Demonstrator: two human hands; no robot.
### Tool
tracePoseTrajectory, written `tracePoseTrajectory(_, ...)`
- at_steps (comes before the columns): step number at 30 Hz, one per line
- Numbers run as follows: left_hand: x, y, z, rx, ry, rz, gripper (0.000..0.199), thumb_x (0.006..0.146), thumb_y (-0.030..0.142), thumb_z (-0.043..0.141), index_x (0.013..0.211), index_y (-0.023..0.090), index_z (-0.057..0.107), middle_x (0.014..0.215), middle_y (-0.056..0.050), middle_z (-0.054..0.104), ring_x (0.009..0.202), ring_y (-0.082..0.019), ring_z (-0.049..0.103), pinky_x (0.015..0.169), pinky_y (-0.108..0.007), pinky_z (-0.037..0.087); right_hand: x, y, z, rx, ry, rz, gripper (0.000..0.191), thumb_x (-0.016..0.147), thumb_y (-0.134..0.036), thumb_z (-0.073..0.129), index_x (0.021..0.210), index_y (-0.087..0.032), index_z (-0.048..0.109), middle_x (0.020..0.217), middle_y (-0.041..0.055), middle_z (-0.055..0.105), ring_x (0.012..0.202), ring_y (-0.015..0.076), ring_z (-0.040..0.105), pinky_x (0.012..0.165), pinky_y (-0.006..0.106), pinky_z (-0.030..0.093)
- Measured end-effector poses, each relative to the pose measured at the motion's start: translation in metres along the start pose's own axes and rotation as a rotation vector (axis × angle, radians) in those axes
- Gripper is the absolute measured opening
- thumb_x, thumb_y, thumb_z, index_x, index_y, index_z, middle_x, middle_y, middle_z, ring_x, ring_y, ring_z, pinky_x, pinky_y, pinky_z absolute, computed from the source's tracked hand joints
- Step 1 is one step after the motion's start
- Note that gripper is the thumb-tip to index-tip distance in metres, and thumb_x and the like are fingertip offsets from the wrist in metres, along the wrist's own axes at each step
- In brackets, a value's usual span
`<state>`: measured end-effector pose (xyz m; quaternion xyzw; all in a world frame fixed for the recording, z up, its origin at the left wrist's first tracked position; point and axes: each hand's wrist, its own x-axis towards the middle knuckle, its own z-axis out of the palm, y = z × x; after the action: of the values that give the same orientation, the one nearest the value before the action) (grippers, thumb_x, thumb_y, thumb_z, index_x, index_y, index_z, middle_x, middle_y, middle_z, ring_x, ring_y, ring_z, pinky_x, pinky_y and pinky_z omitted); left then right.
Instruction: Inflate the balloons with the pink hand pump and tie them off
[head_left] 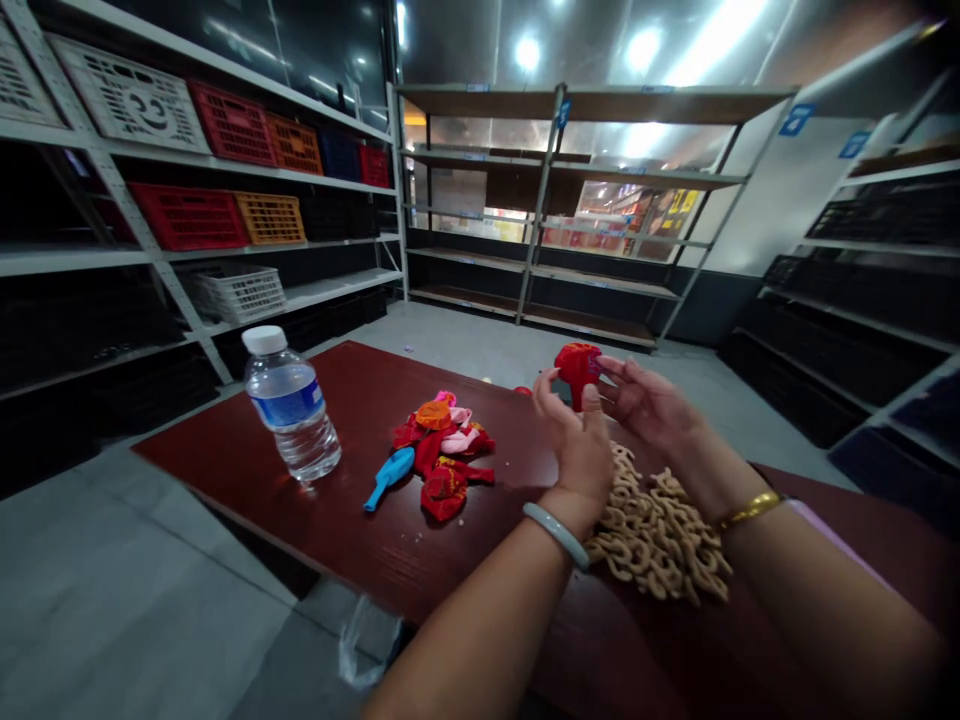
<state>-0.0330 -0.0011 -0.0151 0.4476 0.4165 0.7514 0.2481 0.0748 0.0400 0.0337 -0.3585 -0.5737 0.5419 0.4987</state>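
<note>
A red balloon, limp and printed, is held up above the table between my two hands. My left hand has its fingers and thumb curled about the lower part of the balloon. At the balloon's right edge, the fingertips of my right hand pinch it. Under my wrists lies a heap of brown curved snack pieces, partly hidden by my hands. To the left is a pile of uninflated balloons, red, pink, orange and blue.
A water bottle with a white cap stands on the dark red table, left of the balloon pile. Shelves line the back. Plastic crates fill the left racks. A clear plastic bag hangs by the table's near edge.
</note>
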Motion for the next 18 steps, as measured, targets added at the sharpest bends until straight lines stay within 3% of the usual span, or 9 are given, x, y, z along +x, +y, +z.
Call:
tracePoseTrajectory(3, -0.001, -0.011, 0.013, -0.240, -0.228, -0.384, 0.051, 0.098, 0.055, 0.038, 0.128, 0.015, 0.047, 0.130, -0.018, 0.058, 0.117, -0.022, 0.059, 0.096, -0.036, 0.048, -0.021, -0.006, -0.024, 0.112, 0.011, 0.062, 0.033, 0.087, -0.050, 0.058, 0.104, -0.024, 0.070, 0.120, 0.0083, 0.072, 0.108, 0.0228, 0.068, 0.099, 0.046, 0.051)
tracePoseTrajectory(6, -0.007, -0.017, 0.021, -0.512, -0.503, -0.695, 0.056, 0.095, 0.063, 0.039, 0.114, 0.014, 0.057, 0.099, -0.012, 0.070, 0.081, -0.018, 0.069, 0.069, -0.029, 0.054, -0.041, -0.006, -0.039, 0.107, 0.055, 0.116, 0.032, 0.087, -0.046, 0.060, 0.105, -0.022, 0.071, 0.112, 0.0102, 0.074, 0.099, 0.0229, 0.071, 0.093, 0.045, 0.055)
tracePoseTrajectory(9, -0.015, -0.018, 0.022, -0.547, -0.649, -0.837, 0.042, 0.092, 0.054, 0.055, 0.103, 0.013, 0.060, 0.081, -0.007, 0.069, 0.059, -0.013, 0.065, 0.053, -0.022, 0.047, -0.054, -0.006, -0.050, 0.105, 0.099, 0.140, 0.030, 0.084, -0.043, 0.065, 0.101, -0.020, 0.073, 0.105, 0.0114, 0.076, 0.095, 0.0235, 0.072, 0.091, 0.044, 0.056)
tracePoseTrajectory(13, -0.019, -0.016, 0.015, -0.502, -0.882, -0.953, 0.022, 0.090, 0.031, 0.064, 0.092, 0.009, 0.065, 0.070, -0.003, 0.065, 0.052, -0.008, 0.059, 0.047, -0.016, 0.040, -0.065, -0.009, -0.064, 0.047, 0.134, 0.107, 0.031, 0.080, -0.048, 0.069, 0.095, -0.021, 0.074, 0.108, 0.0111, 0.075, 0.102, 0.0266, 0.070, 0.096, 0.049, 0.053)
tracePoseTrajectory(15, -0.018, -0.014, 0.012, -0.542, -0.986, -1.044, 0.022, 0.088, 0.030, 0.067, 0.086, 0.008, 0.066, 0.069, -0.003, 0.063, 0.051, -0.006, 0.056, 0.046, -0.014, 0.040, -0.072, -0.011, -0.080, -0.080, 0.118, 0.081, 0.040, 0.082, -0.053, 0.065, 0.106, -0.022, 0.073, 0.118, 0.0110, 0.072, 0.108, 0.0268, 0.068, 0.097, 0.048, 0.052)
tracePoseTrajectory(18, -0.011, -0.007, 0.009, -0.727, -0.927, -1.137, 0.021, 0.088, 0.031, 0.068, 0.085, 0.010, 0.067, 0.073, -0.003, 0.063, 0.055, -0.007, 0.059, 0.051, -0.017, 0.046, -0.088, -0.011, -0.124, -0.709, 0.213, 0.083, 0.056, 0.091, -0.059, 0.046, 0.131, -0.024, 0.062, 0.127, 0.0108, 0.068, 0.111, 0.0244, 0.066, 0.092, 0.041, 0.053)
